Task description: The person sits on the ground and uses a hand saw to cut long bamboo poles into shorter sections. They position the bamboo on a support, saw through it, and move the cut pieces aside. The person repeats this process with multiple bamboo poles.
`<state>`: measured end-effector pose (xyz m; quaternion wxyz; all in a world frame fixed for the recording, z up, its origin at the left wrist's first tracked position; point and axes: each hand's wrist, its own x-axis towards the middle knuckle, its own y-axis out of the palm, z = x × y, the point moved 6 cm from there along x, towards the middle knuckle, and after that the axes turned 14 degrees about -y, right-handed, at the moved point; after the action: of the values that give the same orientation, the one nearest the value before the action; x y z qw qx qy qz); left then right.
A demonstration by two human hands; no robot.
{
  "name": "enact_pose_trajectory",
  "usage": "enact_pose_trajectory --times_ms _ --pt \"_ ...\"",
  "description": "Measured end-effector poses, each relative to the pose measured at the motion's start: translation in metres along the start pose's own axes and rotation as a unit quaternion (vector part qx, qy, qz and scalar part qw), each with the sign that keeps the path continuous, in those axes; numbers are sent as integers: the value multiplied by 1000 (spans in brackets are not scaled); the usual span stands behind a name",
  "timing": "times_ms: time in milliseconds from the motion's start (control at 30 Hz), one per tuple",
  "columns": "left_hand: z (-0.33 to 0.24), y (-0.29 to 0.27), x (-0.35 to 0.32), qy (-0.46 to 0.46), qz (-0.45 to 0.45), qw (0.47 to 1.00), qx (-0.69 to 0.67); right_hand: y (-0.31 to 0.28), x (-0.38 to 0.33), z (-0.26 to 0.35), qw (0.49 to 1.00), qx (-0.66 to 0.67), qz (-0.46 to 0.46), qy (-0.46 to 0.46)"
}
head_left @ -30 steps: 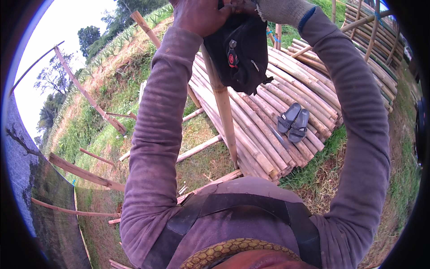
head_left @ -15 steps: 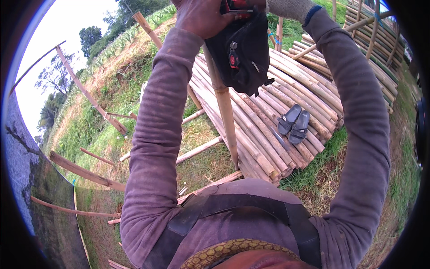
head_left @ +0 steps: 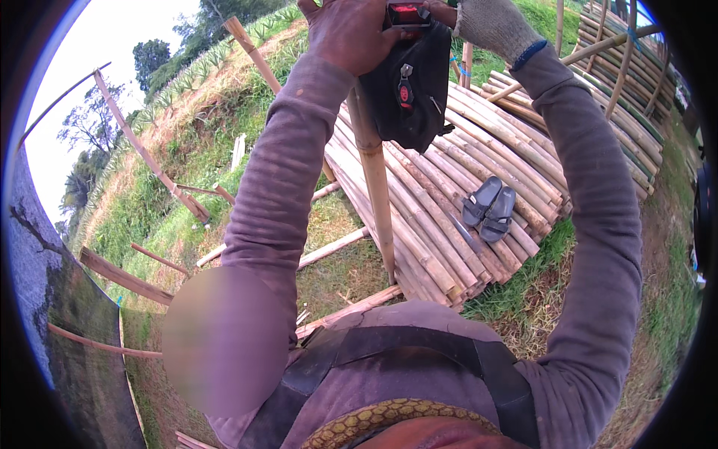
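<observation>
Raised at the top edge, my bare left hand (head_left: 345, 36) is closed, its thumb against a small dark box with a red face (head_left: 408, 13). My right hand (head_left: 493, 31) wears a pale knit glove with a bare fingertip showing. It is closed at the box's right side; other fingertips are hidden or cut off. Directly below the box hangs a black zip bag (head_left: 419, 93) with a red-and-black tag (head_left: 405, 95) on its zip pull. The bag is beside an upright bamboo post (head_left: 374, 179), partly covering it; what supports the bag is hidden.
A platform of bamboo poles (head_left: 449, 224) lies beyond the post, with dark sandals (head_left: 491, 209) on it. More poles (head_left: 658, 67) are stacked at upper right. Bamboo stakes (head_left: 146, 146) stand on the grassy slope, near dark netting (head_left: 86, 337). A blurred disc (head_left: 224, 340) covers my left elbow.
Both hands appear slightly lower and farther right, and more of the gloved hand shows. The bag has shifted slightly right. More of the box's red face is visible.
</observation>
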<state>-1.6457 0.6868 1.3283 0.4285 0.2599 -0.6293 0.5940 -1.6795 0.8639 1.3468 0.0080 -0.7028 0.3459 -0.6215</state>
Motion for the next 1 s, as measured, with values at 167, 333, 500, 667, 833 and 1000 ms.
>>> enact_pose_trajectory --times_ms 167,333,500,667,833,1000 --pt "0 1 0 -20 9 1000 -2 11 -16 12 999 -22 2 34" --pt "4 11 4 -26 11 999 -41 15 -26 11 991 -90 37 92" --pt "5 9 0 -4 -12 999 -52 26 -27 16 979 -186 79 -5" --pt "-4 0 -4 -11 -28 999 -14 25 -27 13 992 -105 64 9" --pt "-3 4 -4 -15 -28 999 -9 21 -24 17 988 79 -65 115" --pt "-5 4 -5 -17 -13 1000 2 28 -14 -3 994 42 -15 97"
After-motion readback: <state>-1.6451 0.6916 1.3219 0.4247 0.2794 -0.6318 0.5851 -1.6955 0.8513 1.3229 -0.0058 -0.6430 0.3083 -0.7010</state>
